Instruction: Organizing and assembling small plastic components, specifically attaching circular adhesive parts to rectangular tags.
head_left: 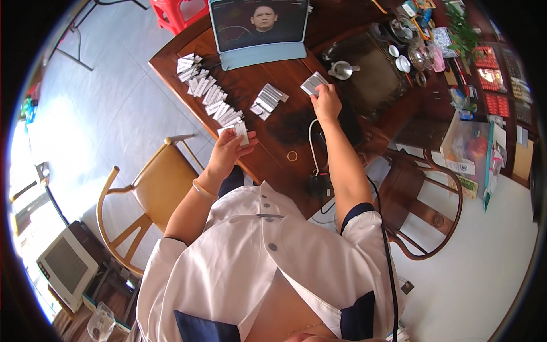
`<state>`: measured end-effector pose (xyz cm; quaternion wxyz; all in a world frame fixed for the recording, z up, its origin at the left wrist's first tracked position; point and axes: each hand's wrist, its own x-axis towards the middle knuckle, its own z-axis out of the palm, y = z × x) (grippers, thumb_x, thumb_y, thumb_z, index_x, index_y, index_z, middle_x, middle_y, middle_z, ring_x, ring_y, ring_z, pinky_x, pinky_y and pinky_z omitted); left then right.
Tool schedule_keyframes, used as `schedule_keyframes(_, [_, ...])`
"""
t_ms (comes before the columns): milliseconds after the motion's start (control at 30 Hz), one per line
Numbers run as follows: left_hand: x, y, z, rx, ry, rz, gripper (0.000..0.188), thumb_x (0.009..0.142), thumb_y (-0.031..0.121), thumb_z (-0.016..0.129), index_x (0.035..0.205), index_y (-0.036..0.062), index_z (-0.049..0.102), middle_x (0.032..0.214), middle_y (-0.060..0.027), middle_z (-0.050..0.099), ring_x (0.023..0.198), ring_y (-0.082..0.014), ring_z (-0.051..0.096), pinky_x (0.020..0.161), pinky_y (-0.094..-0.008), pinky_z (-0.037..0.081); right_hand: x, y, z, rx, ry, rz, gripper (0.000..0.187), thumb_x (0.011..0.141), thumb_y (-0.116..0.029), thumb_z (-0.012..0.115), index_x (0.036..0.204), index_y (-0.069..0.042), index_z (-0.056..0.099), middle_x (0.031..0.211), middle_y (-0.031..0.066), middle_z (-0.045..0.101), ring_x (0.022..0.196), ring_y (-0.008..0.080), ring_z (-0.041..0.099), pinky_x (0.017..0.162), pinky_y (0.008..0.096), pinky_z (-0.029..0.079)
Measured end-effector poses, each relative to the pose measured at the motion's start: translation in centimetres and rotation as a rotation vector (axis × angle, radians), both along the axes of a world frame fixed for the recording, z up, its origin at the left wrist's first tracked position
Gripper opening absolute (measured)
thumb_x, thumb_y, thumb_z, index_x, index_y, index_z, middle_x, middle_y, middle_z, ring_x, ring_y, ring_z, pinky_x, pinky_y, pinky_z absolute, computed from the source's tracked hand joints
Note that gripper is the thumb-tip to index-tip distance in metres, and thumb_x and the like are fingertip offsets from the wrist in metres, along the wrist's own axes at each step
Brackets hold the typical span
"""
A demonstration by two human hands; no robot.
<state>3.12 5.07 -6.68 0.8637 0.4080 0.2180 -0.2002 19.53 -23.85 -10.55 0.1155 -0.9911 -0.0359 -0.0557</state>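
My left hand [230,147] is closed on a small white card [241,133] at the near left edge of the table, gripping it between thumb and fingers. Beside it begins a long overlapping row of similar white cards [208,91], running away toward the far left. To the right, my right hand [327,104] pinches a small stack of grey-and-white cards [313,84] at its near corner, just above or on the table; I cannot tell which. Between the hands lies a fanned pile of grey-and-white cards [268,100]. What is printed on them is too small to make out.
A tablet [262,54] in a pale blue case stands at the back. A metal strainer cup [342,70] sits on a dark tea tray [373,71] at right. A yellow ring [292,155] and white cable [311,137] lie nearer. Chairs [162,182] flank the table [176,48].
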Motion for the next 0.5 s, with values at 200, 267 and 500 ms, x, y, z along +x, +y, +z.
schedule_keyframes(200, [1.2, 0.3, 1.4, -0.129, 0.029, 0.072, 0.017, 0.098, 0.005, 0.041, 0.115, 0.006, 0.04, 0.12, -0.0195, 0.059, 0.108, -0.0306, 0.061, 0.092, -0.0402, 0.051, 0.0, 0.8, -0.1, -0.03, 0.0, -0.005, 0.032, 0.072, -0.015, 0.075, 0.097, -0.011, 0.055, 0.102, 0.0088, 0.057, 0.09, 0.0302, 0.062, 0.071, 0.0425, 0.053])
schedule_keyframes(267, [1.5, 0.4, 1.4, -0.169, 0.007, 0.083, 0.018, 0.097, 0.004, 0.041, 0.115, 0.0063, 0.04, 0.118, -0.0197, 0.059, 0.108, -0.0311, 0.061, 0.093, -0.0413, 0.05, 0.1, 1.0, 0.0, -0.038, 0.003, -0.017, 0.033, 0.072, -0.014, 0.075, 0.097, -0.011, 0.055, 0.101, 0.0095, 0.057, 0.09, 0.0303, 0.062, 0.071, 0.0427, 0.053])
schedule_keyframes(500, [1.2, 0.6, 0.7, -0.194, -0.029, 0.082, 0.015, 0.098, 0.006, 0.044, 0.112, 0.0091, 0.042, 0.116, -0.0193, 0.061, 0.11, -0.0315, 0.06, 0.094, -0.0432, 0.049, 0.1, 1.2, 0.2, -0.137, -0.011, 0.052, 0.035, 0.068, -0.014, 0.076, 0.094, -0.009, 0.054, 0.099, 0.0114, 0.057, 0.085, 0.0297, 0.064, 0.068, 0.0414, 0.054])
